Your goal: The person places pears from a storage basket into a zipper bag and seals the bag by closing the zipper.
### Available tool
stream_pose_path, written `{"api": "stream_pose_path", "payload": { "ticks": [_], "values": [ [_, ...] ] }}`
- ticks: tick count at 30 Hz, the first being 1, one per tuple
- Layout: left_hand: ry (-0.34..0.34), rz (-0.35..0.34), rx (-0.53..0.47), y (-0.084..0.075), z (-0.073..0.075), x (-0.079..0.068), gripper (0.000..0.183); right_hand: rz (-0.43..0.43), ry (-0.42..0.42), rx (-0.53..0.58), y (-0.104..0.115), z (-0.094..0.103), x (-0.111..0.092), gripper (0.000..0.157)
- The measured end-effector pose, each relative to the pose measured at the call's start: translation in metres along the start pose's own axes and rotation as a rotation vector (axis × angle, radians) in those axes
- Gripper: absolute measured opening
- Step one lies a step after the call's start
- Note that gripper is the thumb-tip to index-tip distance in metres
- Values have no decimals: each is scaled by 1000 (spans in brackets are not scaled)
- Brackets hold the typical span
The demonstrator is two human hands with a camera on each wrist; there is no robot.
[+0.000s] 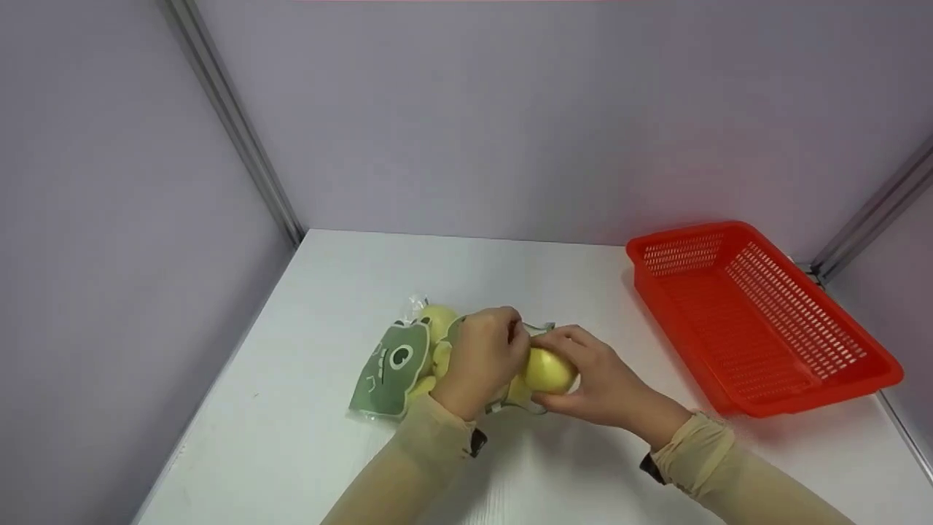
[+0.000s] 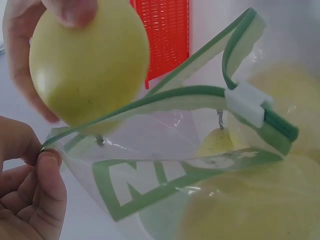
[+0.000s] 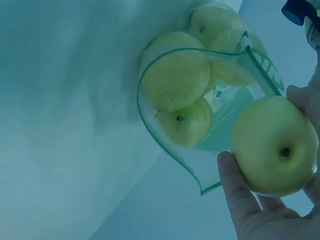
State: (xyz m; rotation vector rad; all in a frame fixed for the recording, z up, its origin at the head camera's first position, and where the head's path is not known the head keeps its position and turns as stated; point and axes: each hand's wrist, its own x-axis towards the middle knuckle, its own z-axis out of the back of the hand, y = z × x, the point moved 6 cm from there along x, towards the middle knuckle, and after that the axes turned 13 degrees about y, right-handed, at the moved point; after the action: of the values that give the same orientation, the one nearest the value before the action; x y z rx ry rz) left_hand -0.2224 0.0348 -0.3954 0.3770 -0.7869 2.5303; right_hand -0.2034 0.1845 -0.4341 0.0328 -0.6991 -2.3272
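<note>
A clear zip bag (image 1: 393,368) with a green cartoon face lies on the white table, several pale yellow round pears (image 3: 175,75) inside it. Its green-edged mouth gapes, and a white slider (image 2: 247,104) sits on the zip. My left hand (image 1: 487,357) pinches the edge of that mouth between thumb and finger. With fingers and thumb spread around it, my right hand (image 1: 601,379) grips one pear (image 1: 548,370) at the bag's opening. In the right wrist view this pear (image 3: 272,145) shows its dark end. Part of the bag is hidden behind my left hand.
On the right side of the table stands a red plastic basket (image 1: 678,335) with slotted walls. Pale panels (image 1: 466,124) enclose the table at the back and both sides.
</note>
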Motion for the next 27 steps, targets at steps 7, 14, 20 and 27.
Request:
{"api": "stream_pose_path", "payload": {
  "ticks": [7, 14, 20, 27],
  "values": [
    [23, 11, -15, -2, -3, 0, 13, -93, 9, 61, -3, -25, 20, 68],
    [14, -7, -35, -5, -3, 0, 15, -76, 90, 98, -3, -45, 36, 52],
    [18, -6, -24, -8, -5, -2, 12, -131, 239, -43, 0, -62, 43, 11],
    [56, 10, -56, -4, -8, -5, 14, -99, 121, -166, -2, -50, 30, 13]
  ]
}}
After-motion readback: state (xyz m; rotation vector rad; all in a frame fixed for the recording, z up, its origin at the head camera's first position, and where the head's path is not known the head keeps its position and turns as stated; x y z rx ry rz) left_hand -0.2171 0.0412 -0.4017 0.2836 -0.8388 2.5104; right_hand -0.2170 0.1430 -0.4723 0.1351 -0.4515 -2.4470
